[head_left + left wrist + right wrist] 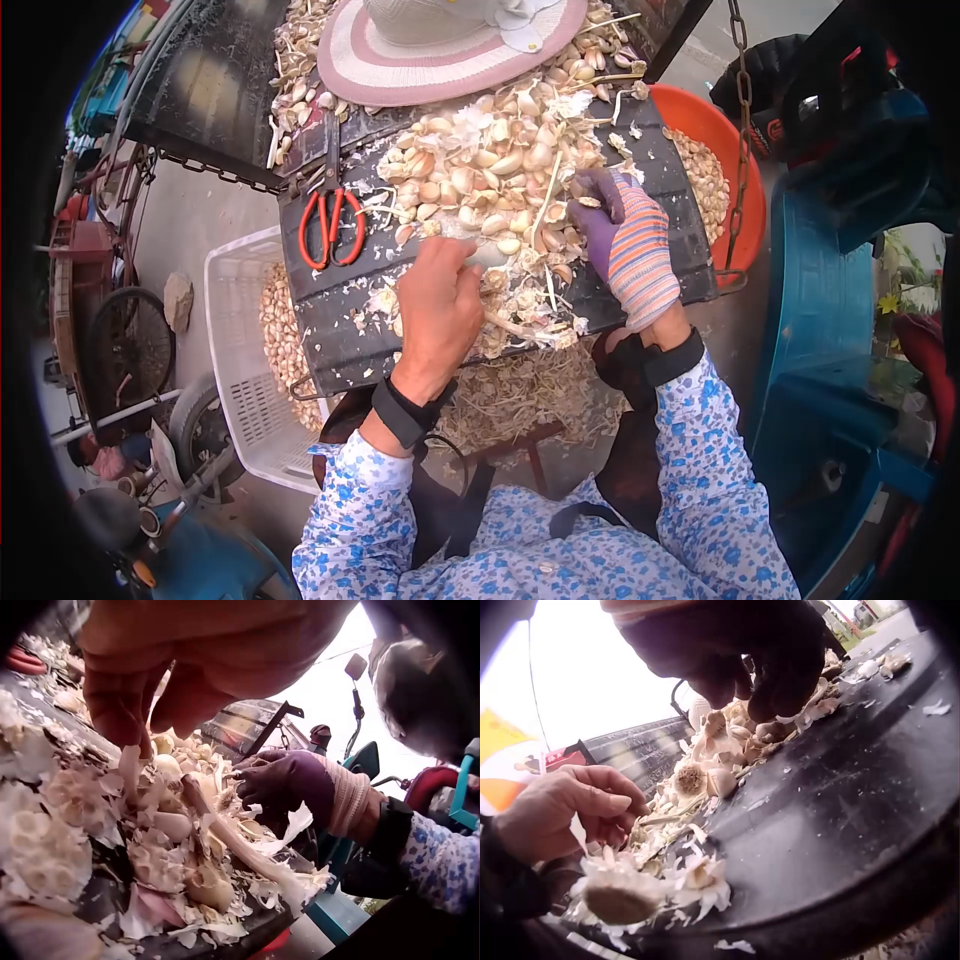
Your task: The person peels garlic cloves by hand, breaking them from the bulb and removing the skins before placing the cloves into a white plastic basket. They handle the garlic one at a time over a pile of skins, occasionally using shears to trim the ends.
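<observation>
Two containers of garlic cloves, white basket (232,330), orange basin (745,190), left hand (437,312) pinching garlic (487,257), gloved right hand (628,245) fingers curled in pile (480,170).

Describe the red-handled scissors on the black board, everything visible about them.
The scissors lie flat on the dark ribbed board, left of the garlic clove pile. They have two red loop handles pointing toward the person and dark metal blades pointing away, toward the striped hat. The blades look closed. Bits of white garlic skin lie around them. Neither hand touches them; the bare left hand is nearest, lower right of the handles.
</observation>
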### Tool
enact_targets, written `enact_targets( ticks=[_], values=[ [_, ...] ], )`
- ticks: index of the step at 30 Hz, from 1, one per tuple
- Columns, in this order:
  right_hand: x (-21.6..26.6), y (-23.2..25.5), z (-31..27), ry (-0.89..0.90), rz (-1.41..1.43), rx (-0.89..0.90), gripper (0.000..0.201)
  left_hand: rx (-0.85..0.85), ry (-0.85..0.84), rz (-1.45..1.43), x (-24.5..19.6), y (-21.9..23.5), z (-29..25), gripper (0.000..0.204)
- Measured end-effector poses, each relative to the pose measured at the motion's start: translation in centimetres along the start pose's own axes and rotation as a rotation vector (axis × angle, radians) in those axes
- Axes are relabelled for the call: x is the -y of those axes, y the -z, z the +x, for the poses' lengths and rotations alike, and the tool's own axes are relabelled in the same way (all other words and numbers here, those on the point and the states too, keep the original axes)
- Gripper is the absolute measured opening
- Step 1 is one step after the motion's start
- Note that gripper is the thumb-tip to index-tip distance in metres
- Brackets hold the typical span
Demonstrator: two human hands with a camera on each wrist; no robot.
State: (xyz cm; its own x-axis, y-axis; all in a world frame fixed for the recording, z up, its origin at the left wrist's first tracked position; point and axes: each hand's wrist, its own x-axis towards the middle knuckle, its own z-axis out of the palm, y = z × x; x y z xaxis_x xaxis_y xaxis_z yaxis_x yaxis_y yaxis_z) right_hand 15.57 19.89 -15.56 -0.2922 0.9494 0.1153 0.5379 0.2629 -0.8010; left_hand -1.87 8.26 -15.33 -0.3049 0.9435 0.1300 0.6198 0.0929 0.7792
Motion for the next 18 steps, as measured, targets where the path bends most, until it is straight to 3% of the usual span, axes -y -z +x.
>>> enact_targets(
  ticks=[5, 8, 9, 10, 11, 13, 15, 17, 18],
  values=[
    [0.7, 0.7, 0.4, -0.144, 0.221, -0.074, 0.023, 0.128, -0.144, 0.278, -1.0, -3.5, 2.0, 0.01],
    [1.1, 1.1, 0.3, 0.191, 0.077, -0.024, 0.022, 0.169, -0.141, 0.325, -0.9, -3.9, 2.3, 0.011],
    [1.5, 0.8, -0.1, 0.172, 0.044, 0.043, 0.022, 0.152, -0.154, 0.335, -0.7, -3.9, 2.3, 0.01],
    [1.9, 0.4, -0.4, 0.337, -0.067, 0.05, 0.024, 0.134, -0.165, 0.346, -0.5, -3.7, 2.2, 0.008],
    [1.8, -0.1, -0.8, 0.333, -0.154, 0.145, 0.025, 0.116, -0.175, 0.357, -0.2, -3.3, 2.1, 0.007],
    [1.9, -0.4, -1.2, 0.363, -0.352, 0.244, 0.028, 0.247, 0.228, -0.009, 0.4, -1.8, 2.5, 0.009],
    [1.1, -0.3, -1.0, 0.239, -0.307, 0.223, 0.028, 0.346, 0.613, -0.442, -0.6, 0.7, 3.1, 0.01],
    [1.6, -0.1, -0.6, 0.156, -0.103, 0.173, 0.025, 0.23, 0.662, -0.82, -0.4, 1.0, 2.7, 0.008],
    [1.9, -0.2, -0.4, 0.221, -0.159, 0.183, 0.024, 0.166, 0.679, -1.009, -0.3, 1.2, 2.5, 0.008]
  ],
)
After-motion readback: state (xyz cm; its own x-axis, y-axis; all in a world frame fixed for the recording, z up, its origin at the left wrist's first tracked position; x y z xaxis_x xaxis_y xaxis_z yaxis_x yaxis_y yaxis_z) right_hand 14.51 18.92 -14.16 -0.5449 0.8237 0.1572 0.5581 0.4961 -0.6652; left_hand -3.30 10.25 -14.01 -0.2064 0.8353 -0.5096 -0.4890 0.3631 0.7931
